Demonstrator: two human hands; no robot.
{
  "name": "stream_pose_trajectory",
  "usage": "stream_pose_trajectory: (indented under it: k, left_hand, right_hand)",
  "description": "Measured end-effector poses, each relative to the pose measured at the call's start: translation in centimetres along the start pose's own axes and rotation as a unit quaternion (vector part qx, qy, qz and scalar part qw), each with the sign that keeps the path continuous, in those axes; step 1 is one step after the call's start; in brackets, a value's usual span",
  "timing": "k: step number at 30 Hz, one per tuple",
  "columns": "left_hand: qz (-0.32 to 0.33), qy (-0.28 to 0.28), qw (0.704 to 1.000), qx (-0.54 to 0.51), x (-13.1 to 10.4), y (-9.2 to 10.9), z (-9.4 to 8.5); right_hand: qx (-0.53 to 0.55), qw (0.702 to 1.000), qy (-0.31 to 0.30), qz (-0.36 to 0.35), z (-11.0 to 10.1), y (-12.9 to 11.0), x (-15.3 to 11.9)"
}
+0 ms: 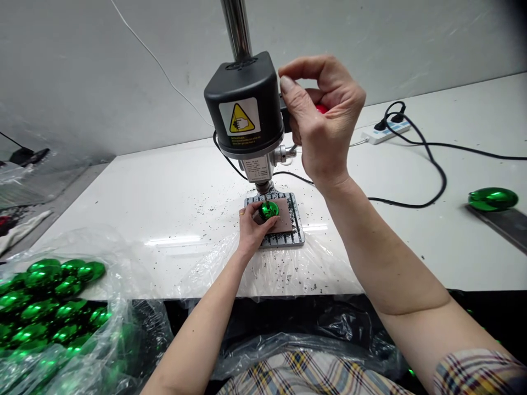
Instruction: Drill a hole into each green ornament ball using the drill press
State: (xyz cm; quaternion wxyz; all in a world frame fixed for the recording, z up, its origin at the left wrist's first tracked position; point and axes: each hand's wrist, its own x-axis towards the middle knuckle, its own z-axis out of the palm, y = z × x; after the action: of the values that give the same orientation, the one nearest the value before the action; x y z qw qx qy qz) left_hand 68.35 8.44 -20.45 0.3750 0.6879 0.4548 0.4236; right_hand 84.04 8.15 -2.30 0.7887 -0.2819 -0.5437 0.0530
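Note:
My left hand (253,225) is closed around the edge of a shiny green ornament (270,209), fingers and thumb either side of it. The ornament lies on a flat pinkish-brown pad (283,216) on the slotted metal base (299,236) of a small bench drill press (242,104). The drill's chuck (262,188) is right above the ornament, and the bit comes down to its top; contact is hard to make out. Raised beside the black drill head, my right hand (327,109) is curled around a red knob (321,109), mostly hidden by the fingers.
Several green ornaments (43,274) fill a clear plastic bag (135,274) at the left. Another green ornament (493,198) rests on a dark bar (500,227) at the right. Behind are a power strip (385,131) and black cable (436,159). Dark shavings (212,211) dot the white table (135,186).

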Motion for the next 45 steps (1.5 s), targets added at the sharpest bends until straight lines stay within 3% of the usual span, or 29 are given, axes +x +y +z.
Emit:
stream_pose_trajectory:
  k: [5, 11, 21, 35, 42, 45]
  left_hand:
    - [0.002, -0.009, 1.000, 0.001, 0.0, 0.0, -0.1]
    - [0.010, -0.009, 1.000, 0.007, 0.0, -0.2, 0.0]
    - [0.035, -0.001, 0.999, 0.041, 0.1, -0.9, 0.1]
    - [0.032, 0.000, 0.998, 0.051, 0.2, -0.7, 0.0]
    - [0.030, 0.005, 0.998, 0.055, 0.1, -0.4, 0.0]
    - [0.025, 0.003, 0.998, 0.054, 0.2, -0.5, 0.0]
  right_hand:
    - [-0.041, 0.998, 0.029, -0.040, -0.1, 0.3, -1.2]
    - [-0.090, 0.995, 0.040, -0.002, -0.4, 0.1, -3.6]
    - [-0.062, 0.984, 0.031, -0.166, -1.1, -0.3, -5.1]
    - [-0.074, 0.953, 0.042, -0.291, -2.1, 1.2, -6.1]
    - [-0.107, 0.944, 0.042, -0.310, -2.4, 1.3, -6.9]
    - [-0.095, 0.958, 0.039, -0.267, -2.0, 1.1, -6.0]
